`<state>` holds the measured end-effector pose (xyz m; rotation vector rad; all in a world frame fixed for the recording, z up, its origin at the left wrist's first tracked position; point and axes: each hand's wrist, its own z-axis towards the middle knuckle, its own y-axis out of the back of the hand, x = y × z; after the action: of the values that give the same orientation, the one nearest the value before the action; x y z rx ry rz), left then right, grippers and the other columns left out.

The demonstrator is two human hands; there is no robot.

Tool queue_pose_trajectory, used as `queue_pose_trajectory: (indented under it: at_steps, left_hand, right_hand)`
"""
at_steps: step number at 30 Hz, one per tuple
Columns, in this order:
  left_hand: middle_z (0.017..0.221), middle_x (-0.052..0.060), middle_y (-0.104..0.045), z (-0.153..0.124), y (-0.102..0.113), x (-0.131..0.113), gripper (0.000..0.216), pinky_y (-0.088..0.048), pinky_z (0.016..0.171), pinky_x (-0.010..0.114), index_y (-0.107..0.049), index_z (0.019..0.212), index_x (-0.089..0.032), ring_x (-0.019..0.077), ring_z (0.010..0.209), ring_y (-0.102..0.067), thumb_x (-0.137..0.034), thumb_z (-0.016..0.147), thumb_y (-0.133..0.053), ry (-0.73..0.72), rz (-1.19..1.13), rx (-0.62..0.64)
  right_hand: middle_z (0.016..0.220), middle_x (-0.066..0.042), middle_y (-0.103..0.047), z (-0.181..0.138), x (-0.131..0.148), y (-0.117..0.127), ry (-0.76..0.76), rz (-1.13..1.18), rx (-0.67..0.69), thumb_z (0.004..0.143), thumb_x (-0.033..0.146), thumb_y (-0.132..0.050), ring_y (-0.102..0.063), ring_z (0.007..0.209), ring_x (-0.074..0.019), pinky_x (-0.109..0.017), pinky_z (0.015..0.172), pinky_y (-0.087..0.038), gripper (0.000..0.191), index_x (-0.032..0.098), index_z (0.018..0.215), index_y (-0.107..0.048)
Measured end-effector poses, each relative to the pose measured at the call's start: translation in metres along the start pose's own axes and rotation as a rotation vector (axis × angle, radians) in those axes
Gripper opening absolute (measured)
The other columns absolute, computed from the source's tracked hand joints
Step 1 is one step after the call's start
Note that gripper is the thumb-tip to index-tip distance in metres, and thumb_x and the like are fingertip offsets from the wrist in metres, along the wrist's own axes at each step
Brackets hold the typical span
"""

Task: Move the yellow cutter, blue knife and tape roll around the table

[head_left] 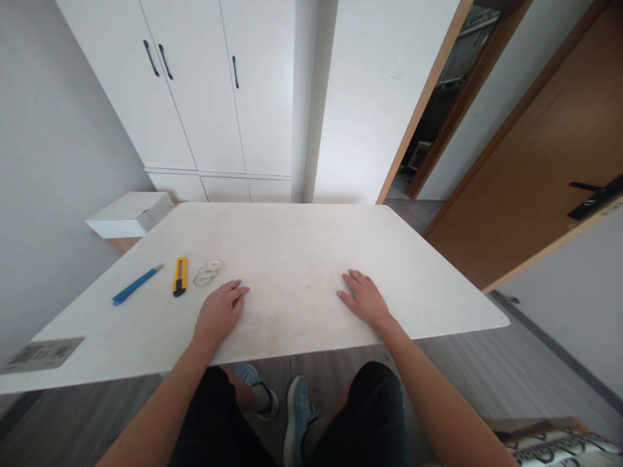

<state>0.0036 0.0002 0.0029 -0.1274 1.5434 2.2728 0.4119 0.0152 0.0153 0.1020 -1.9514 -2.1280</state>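
My left hand [220, 310] lies flat and open on the white table [292, 246], palm down, holding nothing. Just to its upper left lie clear tape rolls [207, 272], a yellow utility knife [180, 276] and a blue pen-like tool [137, 284]. My right hand [363, 298] rests flat and open on the table's right half, fingers stretched forward, empty. A faint clear ring [335, 280] seems to lie at its fingertips; I cannot make it out well.
A grey printed sheet [43, 353] lies at the table's near left corner. A white box [130, 214] stands on a low ledge beyond the table's left edge. White cabinets [204, 91] fill the back wall; a wooden door [535, 149] stands at right.
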Motion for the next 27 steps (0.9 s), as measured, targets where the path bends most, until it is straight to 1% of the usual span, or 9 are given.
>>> queue_pose_trajectory:
  at_steps: [27]
  left_hand:
    - [0.129,0.008,-0.068,0.0001,0.0001,-0.0003,0.041,-0.047,0.107,0.040,-0.075,0.110,-0.022,0.0241,0.118,-0.063,-0.033,0.093,-0.040,0.000,-0.013,0.001]
  right_hand:
    - [0.157,-0.015,-0.039,0.0003,-0.0020,-0.0032,0.010,0.004,-0.018,0.098,0.061,-0.035,-0.033,0.146,-0.0290,-0.047,0.120,-0.023,0.069,0.015,0.149,-0.047]
